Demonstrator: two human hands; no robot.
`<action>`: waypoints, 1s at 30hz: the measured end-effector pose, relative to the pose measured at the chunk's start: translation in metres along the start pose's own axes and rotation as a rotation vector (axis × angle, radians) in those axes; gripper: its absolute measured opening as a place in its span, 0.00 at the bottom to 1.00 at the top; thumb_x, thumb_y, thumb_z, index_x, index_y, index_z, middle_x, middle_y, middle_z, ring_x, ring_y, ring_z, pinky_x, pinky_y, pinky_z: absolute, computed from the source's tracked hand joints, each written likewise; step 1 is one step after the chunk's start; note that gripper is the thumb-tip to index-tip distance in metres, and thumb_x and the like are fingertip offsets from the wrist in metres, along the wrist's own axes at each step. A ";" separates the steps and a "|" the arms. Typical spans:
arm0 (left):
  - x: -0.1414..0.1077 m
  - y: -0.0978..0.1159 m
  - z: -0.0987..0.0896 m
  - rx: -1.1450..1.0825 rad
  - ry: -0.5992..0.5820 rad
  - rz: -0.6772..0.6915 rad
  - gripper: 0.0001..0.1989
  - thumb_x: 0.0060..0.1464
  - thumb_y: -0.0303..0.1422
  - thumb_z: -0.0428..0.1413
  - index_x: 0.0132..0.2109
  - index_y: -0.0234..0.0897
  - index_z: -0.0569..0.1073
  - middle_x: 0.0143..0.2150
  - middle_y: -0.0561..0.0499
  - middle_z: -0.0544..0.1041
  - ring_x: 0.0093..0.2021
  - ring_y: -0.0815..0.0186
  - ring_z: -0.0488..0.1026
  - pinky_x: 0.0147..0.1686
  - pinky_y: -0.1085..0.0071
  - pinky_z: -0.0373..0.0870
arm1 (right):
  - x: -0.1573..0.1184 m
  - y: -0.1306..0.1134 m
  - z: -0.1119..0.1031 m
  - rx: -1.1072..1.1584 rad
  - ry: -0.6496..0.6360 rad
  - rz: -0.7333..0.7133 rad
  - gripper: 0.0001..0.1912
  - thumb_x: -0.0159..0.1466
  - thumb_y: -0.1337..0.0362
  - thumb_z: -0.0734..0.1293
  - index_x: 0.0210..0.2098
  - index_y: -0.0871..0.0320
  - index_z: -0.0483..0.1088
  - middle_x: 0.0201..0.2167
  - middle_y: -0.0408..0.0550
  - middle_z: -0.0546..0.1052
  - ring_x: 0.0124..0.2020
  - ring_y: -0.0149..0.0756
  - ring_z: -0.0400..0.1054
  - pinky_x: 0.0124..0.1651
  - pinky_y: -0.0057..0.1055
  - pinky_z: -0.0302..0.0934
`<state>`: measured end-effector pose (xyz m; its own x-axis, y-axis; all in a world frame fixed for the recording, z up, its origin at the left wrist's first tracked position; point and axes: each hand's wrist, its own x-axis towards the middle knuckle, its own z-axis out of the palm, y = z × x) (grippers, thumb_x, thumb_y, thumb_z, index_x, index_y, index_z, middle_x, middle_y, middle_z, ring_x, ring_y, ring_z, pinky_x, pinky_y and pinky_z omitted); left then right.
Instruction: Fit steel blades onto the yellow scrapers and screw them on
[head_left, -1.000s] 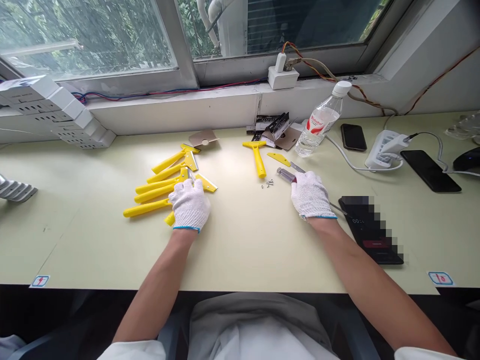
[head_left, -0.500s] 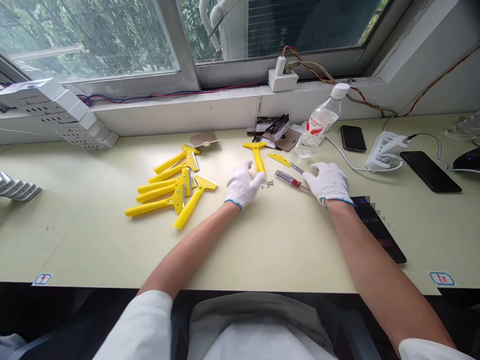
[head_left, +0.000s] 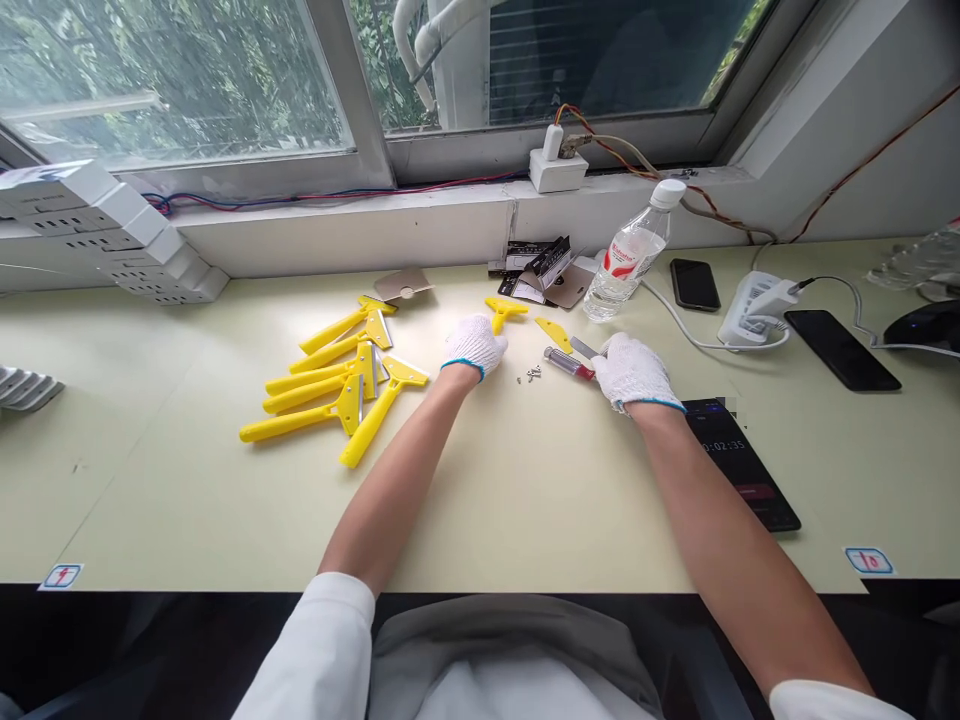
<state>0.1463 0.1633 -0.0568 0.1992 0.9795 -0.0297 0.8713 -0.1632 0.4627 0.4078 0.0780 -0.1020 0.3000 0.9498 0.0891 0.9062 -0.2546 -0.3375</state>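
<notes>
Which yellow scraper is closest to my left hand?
The separate yellow scraper, its handle hidden under your gloved left hand; the others lie in a heap further left.

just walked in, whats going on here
A person works at a pale green desk. The left hand, in a white knit glove, rests on a yellow plastic scraper, covering its grip. The right hand, also gloved, sits against a red-and-clear screwdriver, beside tiny metal screws. More yellow scrapers lie heaped to the left.
</notes>
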 end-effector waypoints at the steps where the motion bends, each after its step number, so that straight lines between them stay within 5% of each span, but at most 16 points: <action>1: -0.004 -0.003 -0.008 -0.001 0.011 0.007 0.15 0.61 0.36 0.60 0.51 0.32 0.81 0.45 0.32 0.83 0.51 0.42 0.81 0.50 0.54 0.72 | -0.002 -0.003 -0.001 -0.006 -0.012 0.037 0.16 0.65 0.63 0.68 0.48 0.65 0.79 0.35 0.65 0.81 0.39 0.56 0.75 0.43 0.45 0.64; 5: -0.034 -0.018 -0.036 -0.247 0.002 0.095 0.21 0.63 0.33 0.54 0.61 0.35 0.77 0.42 0.40 0.83 0.40 0.52 0.79 0.41 0.60 0.73 | -0.009 -0.014 -0.010 -0.016 0.007 0.083 0.21 0.68 0.67 0.64 0.59 0.63 0.77 0.47 0.64 0.83 0.48 0.55 0.77 0.50 0.44 0.66; 10: -0.097 -0.045 -0.046 -0.880 -0.490 0.169 0.31 0.62 0.36 0.51 0.71 0.41 0.69 0.38 0.50 0.79 0.28 0.63 0.71 0.29 0.67 0.68 | -0.027 -0.033 -0.029 0.300 0.254 -0.095 0.15 0.70 0.63 0.64 0.49 0.60 0.80 0.50 0.60 0.83 0.53 0.52 0.76 0.61 0.45 0.67; 12: -0.118 -0.056 -0.042 -0.870 -0.489 0.198 0.29 0.64 0.39 0.53 0.71 0.41 0.70 0.40 0.50 0.78 0.31 0.64 0.71 0.32 0.67 0.69 | -0.039 -0.044 -0.035 0.598 0.193 -0.108 0.12 0.69 0.59 0.68 0.46 0.57 0.81 0.45 0.54 0.84 0.46 0.47 0.77 0.53 0.42 0.71; 15: -0.135 -0.065 -0.034 -0.662 -0.381 0.231 0.26 0.62 0.40 0.58 0.65 0.41 0.74 0.45 0.49 0.80 0.41 0.59 0.76 0.44 0.63 0.73 | -0.057 -0.058 -0.037 1.032 -0.099 -0.071 0.15 0.65 0.53 0.75 0.45 0.57 0.81 0.34 0.47 0.82 0.31 0.36 0.72 0.37 0.34 0.68; 18: -0.138 -0.066 -0.030 -0.469 -0.376 0.285 0.20 0.60 0.37 0.61 0.58 0.41 0.77 0.48 0.50 0.80 0.46 0.58 0.76 0.49 0.62 0.72 | -0.071 -0.066 -0.033 1.272 -0.298 -0.048 0.19 0.64 0.50 0.79 0.46 0.57 0.82 0.30 0.44 0.79 0.27 0.32 0.67 0.33 0.32 0.65; 24: -0.144 -0.059 -0.027 -0.367 -0.384 0.360 0.14 0.69 0.42 0.56 0.54 0.39 0.76 0.45 0.50 0.77 0.42 0.58 0.73 0.45 0.63 0.67 | -0.087 -0.073 -0.034 1.248 -0.396 0.043 0.23 0.60 0.47 0.81 0.43 0.59 0.83 0.36 0.48 0.82 0.29 0.31 0.68 0.31 0.31 0.63; 30: -0.148 -0.053 -0.027 -0.348 -0.401 0.282 0.11 0.71 0.41 0.53 0.46 0.39 0.76 0.37 0.54 0.71 0.36 0.62 0.68 0.37 0.66 0.60 | -0.090 -0.068 -0.046 1.194 -0.344 0.035 0.22 0.62 0.49 0.79 0.46 0.59 0.84 0.34 0.48 0.82 0.28 0.31 0.68 0.30 0.30 0.62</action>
<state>0.0583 0.0303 -0.0534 0.6140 0.7721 -0.1640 0.5758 -0.2960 0.7621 0.3329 0.0020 -0.0443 0.0613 0.9901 -0.1263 0.0070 -0.1269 -0.9919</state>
